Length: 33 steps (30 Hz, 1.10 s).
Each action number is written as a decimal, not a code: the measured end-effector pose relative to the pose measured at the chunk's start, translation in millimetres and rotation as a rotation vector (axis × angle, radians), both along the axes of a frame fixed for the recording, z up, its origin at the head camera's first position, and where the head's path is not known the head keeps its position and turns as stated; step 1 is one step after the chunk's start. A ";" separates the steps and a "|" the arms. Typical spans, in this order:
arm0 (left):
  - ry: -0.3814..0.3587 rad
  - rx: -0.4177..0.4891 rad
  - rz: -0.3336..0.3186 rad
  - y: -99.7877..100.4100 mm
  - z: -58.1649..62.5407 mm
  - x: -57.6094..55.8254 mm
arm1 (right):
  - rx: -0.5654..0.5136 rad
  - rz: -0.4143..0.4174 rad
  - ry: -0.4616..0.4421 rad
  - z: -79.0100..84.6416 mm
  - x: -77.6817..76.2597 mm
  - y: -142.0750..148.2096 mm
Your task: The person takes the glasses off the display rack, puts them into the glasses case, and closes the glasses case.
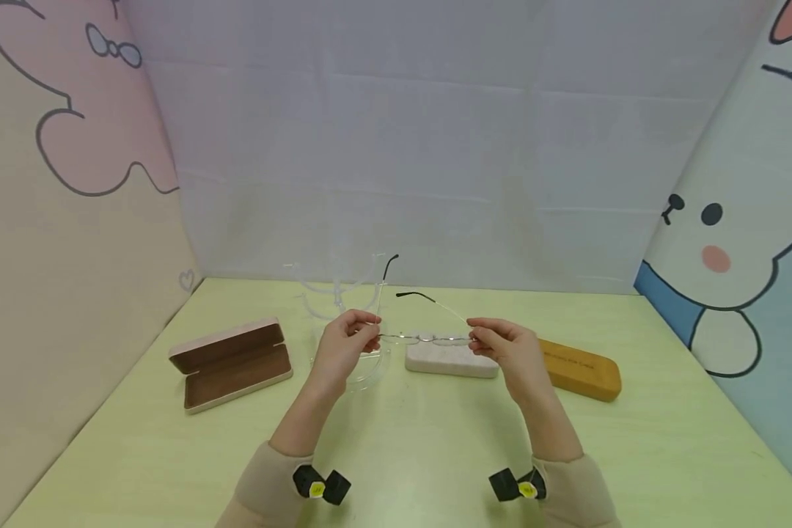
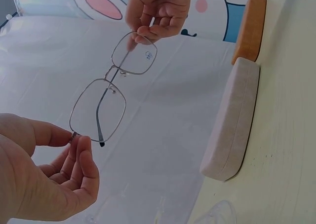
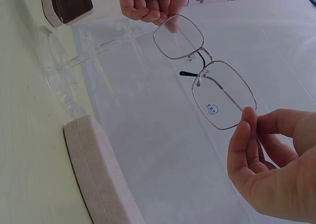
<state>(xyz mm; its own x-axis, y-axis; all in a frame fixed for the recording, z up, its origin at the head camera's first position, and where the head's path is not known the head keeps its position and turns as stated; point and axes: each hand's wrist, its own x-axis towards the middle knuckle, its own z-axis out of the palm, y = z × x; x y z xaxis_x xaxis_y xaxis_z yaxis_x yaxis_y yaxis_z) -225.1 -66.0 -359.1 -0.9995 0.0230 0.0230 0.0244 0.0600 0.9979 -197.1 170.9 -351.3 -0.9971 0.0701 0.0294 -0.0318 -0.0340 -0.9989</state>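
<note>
A pair of thin metal-framed eyeglasses (image 1: 425,339) is held up over the table, its temples unfolded and pointing away, with dark tips. My left hand (image 1: 345,347) pinches the frame at its left hinge between thumb and fingers. At the opposite hinge my right hand (image 1: 511,350) pinches it the same way. A small blue mark shows on one lens (image 3: 222,95) in the right wrist view. Behind and below the glasses lies a closed pale glasses case (image 1: 450,361). Beside my left hand stands a clear plastic display stand (image 1: 338,297), partly hidden by that hand.
An open glasses case (image 1: 237,367) with a brown lining lies at the left of the table (image 1: 409,455). A closed mustard-coloured case (image 1: 581,370) rests at the right, partly behind my right hand. A pale sheet (image 1: 435,147) hangs along the back edge.
</note>
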 end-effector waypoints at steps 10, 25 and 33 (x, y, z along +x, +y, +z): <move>0.007 0.000 0.006 -1.1 -0.9 -0.5 | 0.123 0.054 0.006 1.9 2.6 1.7; 0.007 -0.046 0.025 -2.2 -1.5 -1.6 | 0.302 0.193 0.015 -2.3 0.3 9.5; 0.019 -0.066 0.024 -0.9 -3.7 -2.1 | 0.315 0.183 0.019 -1.8 0.2 11.5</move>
<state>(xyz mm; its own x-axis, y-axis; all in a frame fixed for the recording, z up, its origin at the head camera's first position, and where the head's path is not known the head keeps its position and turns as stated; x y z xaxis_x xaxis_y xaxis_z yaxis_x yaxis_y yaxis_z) -227.2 -66.9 -362.8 -0.9992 0.0010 0.0412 0.0410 0.1269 0.9911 -196.9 182.4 -353.1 -0.9914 -0.1250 0.0396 -0.0722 0.2685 -0.9606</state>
